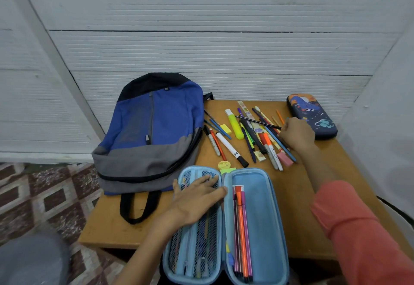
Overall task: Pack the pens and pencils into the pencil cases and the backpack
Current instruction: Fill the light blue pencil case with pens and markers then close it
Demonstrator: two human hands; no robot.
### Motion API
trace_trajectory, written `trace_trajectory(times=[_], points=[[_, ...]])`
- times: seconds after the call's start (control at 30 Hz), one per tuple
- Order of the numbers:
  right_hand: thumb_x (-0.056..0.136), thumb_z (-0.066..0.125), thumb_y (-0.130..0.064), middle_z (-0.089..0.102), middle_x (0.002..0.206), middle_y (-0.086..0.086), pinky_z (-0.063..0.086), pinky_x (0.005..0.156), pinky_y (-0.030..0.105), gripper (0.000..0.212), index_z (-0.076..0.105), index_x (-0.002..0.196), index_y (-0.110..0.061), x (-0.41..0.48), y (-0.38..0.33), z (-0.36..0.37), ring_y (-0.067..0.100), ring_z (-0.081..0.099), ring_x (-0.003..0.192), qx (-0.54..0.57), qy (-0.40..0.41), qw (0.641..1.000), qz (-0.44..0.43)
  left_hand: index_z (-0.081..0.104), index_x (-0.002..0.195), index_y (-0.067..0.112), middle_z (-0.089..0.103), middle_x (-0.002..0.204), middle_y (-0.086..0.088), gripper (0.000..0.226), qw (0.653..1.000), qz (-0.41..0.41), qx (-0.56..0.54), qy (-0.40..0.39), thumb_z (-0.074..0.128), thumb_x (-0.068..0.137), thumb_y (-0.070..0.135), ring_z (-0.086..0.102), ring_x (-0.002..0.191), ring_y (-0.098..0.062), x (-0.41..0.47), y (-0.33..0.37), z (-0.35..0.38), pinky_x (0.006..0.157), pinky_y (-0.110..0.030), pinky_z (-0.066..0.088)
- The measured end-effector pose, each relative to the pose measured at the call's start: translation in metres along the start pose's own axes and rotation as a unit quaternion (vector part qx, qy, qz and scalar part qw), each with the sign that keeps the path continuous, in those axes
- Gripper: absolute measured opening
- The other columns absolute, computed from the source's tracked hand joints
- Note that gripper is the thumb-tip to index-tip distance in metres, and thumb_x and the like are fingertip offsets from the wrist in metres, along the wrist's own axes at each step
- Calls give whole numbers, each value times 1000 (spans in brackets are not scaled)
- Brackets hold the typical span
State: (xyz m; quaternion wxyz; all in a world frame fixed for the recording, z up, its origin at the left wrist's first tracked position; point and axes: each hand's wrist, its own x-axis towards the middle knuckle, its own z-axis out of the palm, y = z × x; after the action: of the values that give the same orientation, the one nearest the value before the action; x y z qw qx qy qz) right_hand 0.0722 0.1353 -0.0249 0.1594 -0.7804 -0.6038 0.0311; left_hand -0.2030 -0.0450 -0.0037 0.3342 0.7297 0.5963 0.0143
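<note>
Fingers of the right hand (296,133) pinch a thin black pen (257,121) from the loose pile, while the left hand (197,197) lies flat, fingers spread, pinning open the light-blue zip pencil case (264,217) nearer the person to receive it.

matt wooden table (298,206), cloth backpack (154,128)

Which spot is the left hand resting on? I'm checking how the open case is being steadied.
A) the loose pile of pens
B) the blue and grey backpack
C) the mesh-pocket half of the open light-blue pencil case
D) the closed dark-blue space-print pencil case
C: the left hand lies flat, fingers spread, on the mesh-pocket half of the open light-blue pencil case, while the right hand reaches into the pile of pens.
</note>
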Motion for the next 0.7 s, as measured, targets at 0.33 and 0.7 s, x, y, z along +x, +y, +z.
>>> trace_trajectory(times=[0.33, 0.7], points=[[91, 55, -4, 65, 105, 21, 51, 75, 41, 24, 67, 111, -2, 14, -1, 24, 37, 60, 99, -40, -18, 996, -79, 40, 143, 36, 14, 158, 19, 47, 1000, 0, -1, -2, 23, 101, 50, 4, 145, 1, 1, -2, 1, 111, -62, -14], [89, 66, -10, 64, 86, -1, 54, 73, 38, 6, 63, 94, -10, -3, -5, -37, 20, 62, 80, 477, 98, 873, -35, 35, 147, 33, 13, 160, 13, 48, 1000, -8, 6, 0, 22, 103, 47, 5, 146, -5, -8, 7, -3, 112, -60, -15]])
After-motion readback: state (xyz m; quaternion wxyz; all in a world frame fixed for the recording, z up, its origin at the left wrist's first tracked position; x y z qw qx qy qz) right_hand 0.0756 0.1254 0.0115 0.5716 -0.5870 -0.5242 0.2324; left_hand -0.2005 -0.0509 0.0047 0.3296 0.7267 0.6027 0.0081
